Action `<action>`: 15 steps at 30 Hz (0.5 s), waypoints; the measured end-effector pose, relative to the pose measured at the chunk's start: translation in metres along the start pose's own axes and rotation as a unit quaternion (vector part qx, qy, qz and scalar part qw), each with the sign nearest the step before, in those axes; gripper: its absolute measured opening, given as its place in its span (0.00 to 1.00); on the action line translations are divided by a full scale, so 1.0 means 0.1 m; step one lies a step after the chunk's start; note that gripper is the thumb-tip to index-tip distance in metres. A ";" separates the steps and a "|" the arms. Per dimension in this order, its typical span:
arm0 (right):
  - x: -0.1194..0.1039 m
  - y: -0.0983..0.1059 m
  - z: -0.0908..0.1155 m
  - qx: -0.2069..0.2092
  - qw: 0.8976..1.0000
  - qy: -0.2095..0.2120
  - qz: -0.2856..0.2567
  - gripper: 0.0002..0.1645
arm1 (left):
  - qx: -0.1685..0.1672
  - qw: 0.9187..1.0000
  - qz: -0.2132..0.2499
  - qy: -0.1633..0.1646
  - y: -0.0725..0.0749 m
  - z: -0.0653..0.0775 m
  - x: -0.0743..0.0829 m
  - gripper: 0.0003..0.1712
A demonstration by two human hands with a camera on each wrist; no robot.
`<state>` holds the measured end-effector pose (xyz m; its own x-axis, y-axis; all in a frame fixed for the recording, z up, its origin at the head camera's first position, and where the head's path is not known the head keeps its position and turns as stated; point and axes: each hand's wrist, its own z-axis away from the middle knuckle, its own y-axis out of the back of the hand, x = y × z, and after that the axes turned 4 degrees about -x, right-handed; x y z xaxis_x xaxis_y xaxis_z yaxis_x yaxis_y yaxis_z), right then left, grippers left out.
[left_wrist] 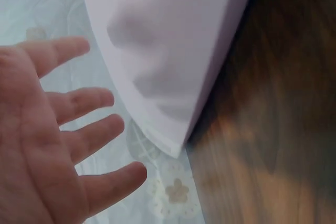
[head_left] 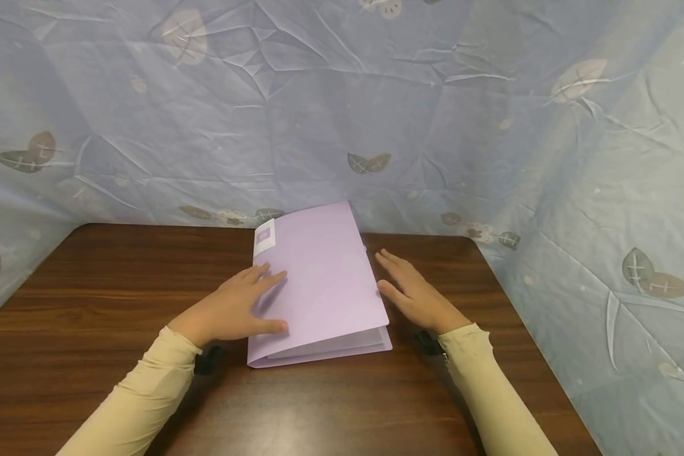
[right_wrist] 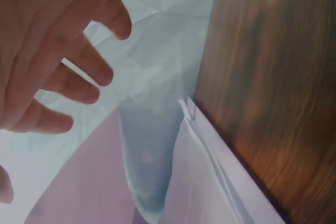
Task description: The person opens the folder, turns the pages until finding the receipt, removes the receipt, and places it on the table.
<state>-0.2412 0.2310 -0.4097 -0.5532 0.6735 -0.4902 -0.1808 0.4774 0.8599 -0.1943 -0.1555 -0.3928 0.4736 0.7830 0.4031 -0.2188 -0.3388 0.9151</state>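
Wrinkled pale blue-grey cloth (head_left: 319, 114), printed with leaves and flowers, rises along the far, left and right sides. Before it stands one dark brown wood-grain table (head_left: 120, 285). One light purple rectangular folder (head_left: 325, 272) lies around the middle of the table, reaching its far edge, with its spine on the left and its top cover lifted somewhat along the right.

A person's two pale yellow sleeves (head_left: 131, 396) come in from the near side. The left hand (head_left: 234, 307) hovers over the folder's left part, fingers and thumb spread apart, gripping nothing. The right hand (head_left: 416, 297) is just beside the folder's right edge, its fingers extended and slightly apart, also holding nothing; whether its thumb touches the cover, one cannot tell.

Pale inner sheets, their number unclear, show at the near end. One white label with a purple square (head_left: 264, 235) sits at the far left corner of the cover. Two small black devices (head_left: 209, 361) sit at the wrists, one at each.
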 end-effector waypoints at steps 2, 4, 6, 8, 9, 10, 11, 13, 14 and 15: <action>-0.03 0.00 0.00 -0.001 1.000 0.014 0.005 0.39 | -0.007 1.000 0.001 -0.008 -0.03 -0.01 0.03 0.59; -0.06 -0.01 -0.01 -0.004 1.000 0.027 0.014 0.38 | -0.013 1.000 0.001 -0.014 -0.06 -0.01 0.06 0.59; -0.08 -0.03 -0.01 -0.010 0.999 0.039 0.026 0.38 | -0.018 1.000 0.001 -0.016 -0.09 -0.02 0.08 0.60; -0.10 -0.05 -0.02 -0.018 0.998 0.049 0.036 0.38 | -0.021 1.000 0.004 -0.018 -0.11 -0.02 0.11 0.61; -0.10 -0.07 -0.02 -0.023 0.998 0.050 0.041 0.38 | -0.024 1.000 0.005 -0.018 -0.12 -0.02 0.12 0.61; -0.11 -0.08 -0.02 -0.030 0.997 0.051 0.043 0.38 | -0.027 0.999 0.007 -0.018 -0.13 -0.02 0.13 0.62; -0.11 -0.09 -0.02 -0.038 0.997 0.051 0.047 0.38 | -0.030 0.999 0.010 -0.017 -0.14 -0.03 0.14 0.62; -0.10 -0.12 -0.03 -0.056 0.996 0.045 0.051 0.38 | -0.034 0.999 0.013 -0.018 -0.16 -0.03 0.15 0.62; -0.09 -0.14 -0.03 -0.066 0.996 0.040 0.053 0.38 | -0.035 0.999 0.013 -0.021 -0.17 -0.04 0.16 0.62; -0.08 -0.15 -0.02 -0.075 0.995 0.033 0.055 0.38 | -0.037 0.999 0.012 -0.020 -0.19 -0.05 0.17 0.62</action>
<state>-0.2358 0.2172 -0.4182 -0.6284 0.6757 -0.3855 -0.2333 0.3091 0.9220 -0.1863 -0.1339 -0.4032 0.5005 0.7536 0.4262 -0.2928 -0.3159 0.9025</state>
